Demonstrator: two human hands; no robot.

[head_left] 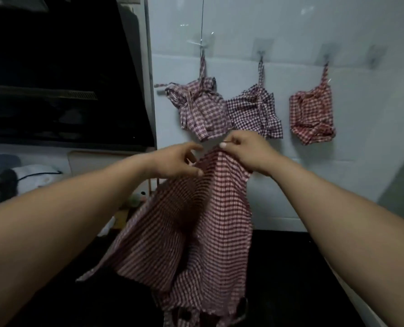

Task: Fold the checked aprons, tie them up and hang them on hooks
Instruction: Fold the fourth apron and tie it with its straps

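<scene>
Just below three tied checked cloth bundles (252, 109) hung from three of four clear wall hooks (262, 47), both outstretched arms hold up one unfolded dark-red checked apron (196, 227), right hand (245, 149) pinching its top edge, left hand (177, 161) gripping beside it with curled fingers.

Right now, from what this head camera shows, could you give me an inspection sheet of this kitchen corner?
Surface: dark counter, dimly lit.
Job's things: unfolded red checked apron held up; pink bundle, dark bundle and red bundle hang on hooks; fourth hook free.
Clutter: small unclear items behind the apron.
Hands: left hand pinches the apron's edge; right hand grips its top.
Cables: black cable on white appliance; thin cord above pink bundle.
Surroundings: white tiled wall; dark range hood.
</scene>
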